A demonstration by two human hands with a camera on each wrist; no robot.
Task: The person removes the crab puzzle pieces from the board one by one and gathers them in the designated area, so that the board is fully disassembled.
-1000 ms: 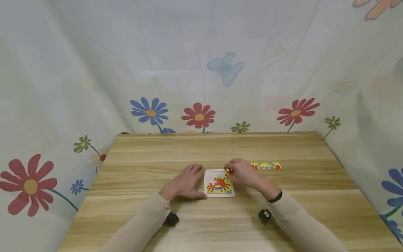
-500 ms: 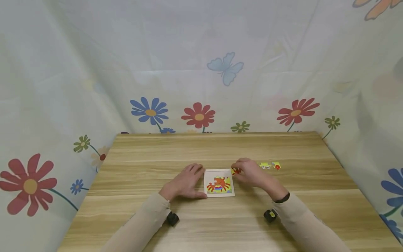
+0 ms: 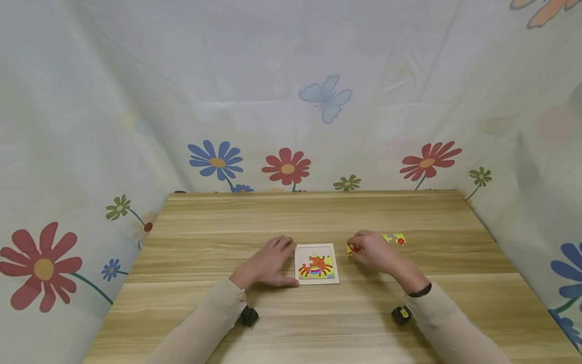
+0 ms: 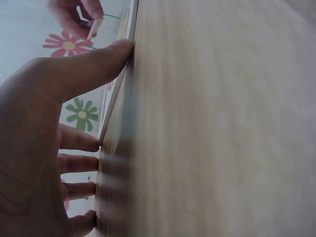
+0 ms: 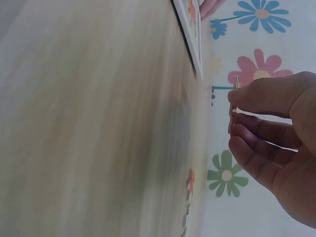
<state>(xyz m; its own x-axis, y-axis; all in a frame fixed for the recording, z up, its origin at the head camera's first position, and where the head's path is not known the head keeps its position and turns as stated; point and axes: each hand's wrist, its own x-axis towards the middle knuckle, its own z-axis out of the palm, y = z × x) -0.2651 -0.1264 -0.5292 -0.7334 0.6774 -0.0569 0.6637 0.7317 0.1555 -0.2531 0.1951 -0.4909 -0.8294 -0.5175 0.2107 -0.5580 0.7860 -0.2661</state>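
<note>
While the left hand (image 3: 268, 263), fingers extended, touches the left edge of the puzzle tray (image 3: 337, 263), the right hand (image 3: 372, 252) pinches a puzzle piece (image 3: 350, 249) between thumb and fingers, raised over the tabletop (image 3: 291, 328) just right of the tray's bare upper strip (image 3: 305, 252); loose pieces (image 3: 399, 239) lie farther right of the tray, nearer the right hand

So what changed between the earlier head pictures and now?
The right hand, still pinching a piece, has moved right, from the far right corner of the frame to beside it, hiding more of the loose pieces. The left hand and frame stay put.
</note>
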